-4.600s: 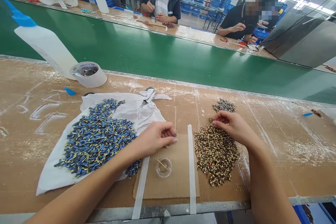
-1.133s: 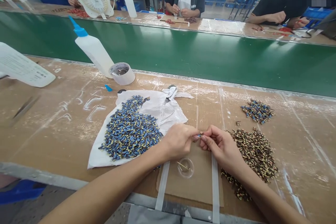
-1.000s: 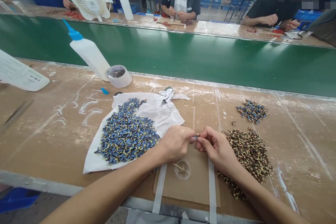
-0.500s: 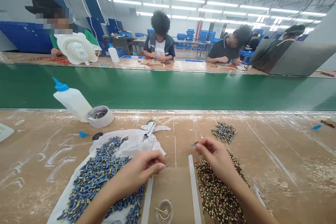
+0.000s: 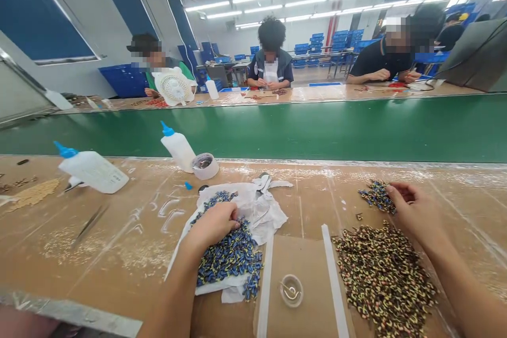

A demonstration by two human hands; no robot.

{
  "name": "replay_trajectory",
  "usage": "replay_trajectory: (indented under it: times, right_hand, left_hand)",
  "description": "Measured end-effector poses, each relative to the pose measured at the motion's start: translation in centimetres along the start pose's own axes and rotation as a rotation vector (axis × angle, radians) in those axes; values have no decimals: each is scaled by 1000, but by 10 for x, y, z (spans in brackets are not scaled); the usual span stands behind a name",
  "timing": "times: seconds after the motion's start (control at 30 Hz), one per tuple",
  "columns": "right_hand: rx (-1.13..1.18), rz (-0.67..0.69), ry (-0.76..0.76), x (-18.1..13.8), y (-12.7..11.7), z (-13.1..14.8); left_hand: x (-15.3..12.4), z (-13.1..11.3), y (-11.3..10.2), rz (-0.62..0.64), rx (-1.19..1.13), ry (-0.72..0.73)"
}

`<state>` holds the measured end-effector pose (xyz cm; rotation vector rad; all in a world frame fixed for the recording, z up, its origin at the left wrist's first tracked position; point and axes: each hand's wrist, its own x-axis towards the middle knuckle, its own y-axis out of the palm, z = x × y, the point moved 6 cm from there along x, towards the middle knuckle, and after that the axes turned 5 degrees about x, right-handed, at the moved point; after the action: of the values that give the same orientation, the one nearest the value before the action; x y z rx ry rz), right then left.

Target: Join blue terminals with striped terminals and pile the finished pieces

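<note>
My left hand (image 5: 218, 223) is over a heap of small blue-and-yellow pieces (image 5: 229, 259) spread on white paper. Its thumb and fingers are pinched together low on the heap, and whatever lies between them is hidden. My right hand (image 5: 415, 211) is at the edge of a smaller pile of blue, yellow and dark pieces (image 5: 374, 195). Its fingers are curled with the thumb against the pile; I cannot make out what they hold. Nearer me on the right lies a large heap of dark, yellow and reddish curved pieces (image 5: 384, 274).
Between the heaps, a cardboard sheet (image 5: 304, 259) edged with white tape bears a small clear cup (image 5: 291, 291). Two white bottles (image 5: 97, 171) with blue nozzles, a tape roll (image 5: 205, 167) and tweezers (image 5: 89, 224) lie leftward. Beyond the green belt (image 5: 277, 132), several people work.
My right hand has gone from above the large heap to the small pile, and the blue piece it pinched no longer shows. My left hand has moved back onto the blue heap. The view has swung left.
</note>
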<state>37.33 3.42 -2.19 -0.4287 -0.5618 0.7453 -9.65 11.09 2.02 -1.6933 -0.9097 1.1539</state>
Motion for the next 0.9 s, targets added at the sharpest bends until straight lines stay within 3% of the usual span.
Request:
replay_trajectory:
  times: [0.4, 0.63, 0.73, 0.9]
  right_hand:
    - [71, 151, -23, -13, 10, 22]
    - [202, 296, -11, -31, 24, 45]
    - [266, 358, -25, -46, 30, 65]
    - [392, 524, -70, -78, 39, 105]
  left_hand:
    - [-4, -17, -24, -159, -350, 201]
    - [2, -68, 0, -1, -914, 324]
    - [2, -86, 14, 80, -996, 346]
    - [3, -96, 29, 150, -982, 354]
